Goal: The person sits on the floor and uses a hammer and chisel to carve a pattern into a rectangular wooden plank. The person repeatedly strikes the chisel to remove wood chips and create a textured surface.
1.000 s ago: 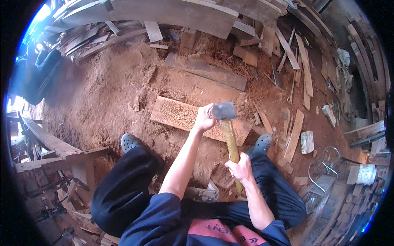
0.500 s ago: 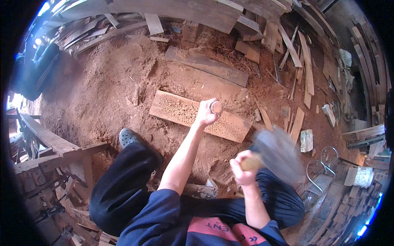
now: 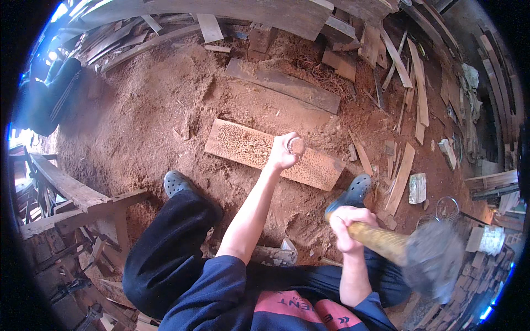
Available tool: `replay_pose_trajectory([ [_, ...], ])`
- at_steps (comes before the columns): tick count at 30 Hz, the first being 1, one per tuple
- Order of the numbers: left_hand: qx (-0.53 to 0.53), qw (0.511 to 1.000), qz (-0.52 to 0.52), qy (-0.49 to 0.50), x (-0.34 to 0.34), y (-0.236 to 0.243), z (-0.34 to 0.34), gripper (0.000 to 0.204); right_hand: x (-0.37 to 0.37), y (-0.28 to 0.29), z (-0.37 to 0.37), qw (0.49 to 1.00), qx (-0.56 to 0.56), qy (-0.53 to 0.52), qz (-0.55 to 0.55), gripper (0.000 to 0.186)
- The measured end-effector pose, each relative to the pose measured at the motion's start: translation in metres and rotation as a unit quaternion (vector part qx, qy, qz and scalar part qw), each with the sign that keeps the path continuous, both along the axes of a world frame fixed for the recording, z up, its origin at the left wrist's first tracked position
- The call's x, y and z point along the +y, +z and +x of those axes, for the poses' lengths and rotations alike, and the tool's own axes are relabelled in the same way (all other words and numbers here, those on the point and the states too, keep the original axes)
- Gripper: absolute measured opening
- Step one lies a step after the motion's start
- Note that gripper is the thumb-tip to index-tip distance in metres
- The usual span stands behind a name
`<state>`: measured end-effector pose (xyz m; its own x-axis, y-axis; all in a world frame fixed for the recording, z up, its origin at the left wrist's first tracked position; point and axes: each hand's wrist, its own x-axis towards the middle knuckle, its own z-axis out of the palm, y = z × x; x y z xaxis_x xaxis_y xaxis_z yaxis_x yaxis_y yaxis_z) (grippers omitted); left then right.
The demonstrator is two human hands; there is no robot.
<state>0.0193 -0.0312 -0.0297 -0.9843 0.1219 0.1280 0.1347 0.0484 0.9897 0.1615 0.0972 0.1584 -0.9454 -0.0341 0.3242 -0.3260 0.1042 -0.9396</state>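
A carved wooden plank (image 3: 243, 144) lies on the sawdust floor between my feet. My left hand (image 3: 282, 154) grips a round-topped punch or chisel (image 3: 296, 145) standing upright on the plank. My right hand (image 3: 349, 225) is shut on the yellow wooden handle of a heavy hammer (image 3: 430, 259), drawn back low to the right; its grey head is blurred with motion. My dark trousers and grey clogs (image 3: 176, 182) frame the plank.
Sawdust and red earth cover the floor. A long dark board (image 3: 287, 85) lies beyond the plank. Offcuts and slats (image 3: 411, 88) pile at the right and back. A rough wooden bench frame (image 3: 72, 193) stands at the left. A white bucket (image 3: 491, 240) sits at right.
The hammer head was on the tool over the plank a second ago; my right hand has swung it back and down to the right. My left hand stays on the tool.
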Motion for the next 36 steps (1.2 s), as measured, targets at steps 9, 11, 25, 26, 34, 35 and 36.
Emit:
replay_pose_trajectory([
  [9,0.001,1.0,-0.003,-0.002,0.005,0.002,-0.002,0.016,-0.001,-0.07,0.022,0.904,-0.296,-0.171,0.256,0.015],
  [11,0.007,1.0,0.015,-0.008,0.006,-0.002,0.001,0.016,0.003,-0.045,0.018,0.942,-0.241,-0.18,0.15,0.014],
  [25,0.0,0.999,0.029,-0.022,0.005,0.01,-0.001,0.02,-0.001,-0.089,0.029,0.88,-0.365,-0.184,0.241,0.016],
  [26,-0.022,0.999,0.011,-0.022,0.005,0.009,0.002,0.021,-0.001,-0.087,0.024,0.881,-0.387,-0.187,0.198,0.021],
  [34,-0.01,1.0,0.018,-0.017,0.002,-0.002,0.005,0.016,-0.002,-0.004,0.008,0.972,-0.11,-0.16,-0.131,0.018],
  [35,-0.014,1.0,0.023,-0.015,0.004,0.0,0.005,0.016,0.001,-0.01,0.007,0.982,-0.061,-0.13,-0.121,0.016],
  [36,-0.014,1.0,0.02,-0.014,0.004,0.001,0.005,0.016,0.002,-0.023,0.009,0.988,-0.063,-0.136,-0.044,0.015],
])
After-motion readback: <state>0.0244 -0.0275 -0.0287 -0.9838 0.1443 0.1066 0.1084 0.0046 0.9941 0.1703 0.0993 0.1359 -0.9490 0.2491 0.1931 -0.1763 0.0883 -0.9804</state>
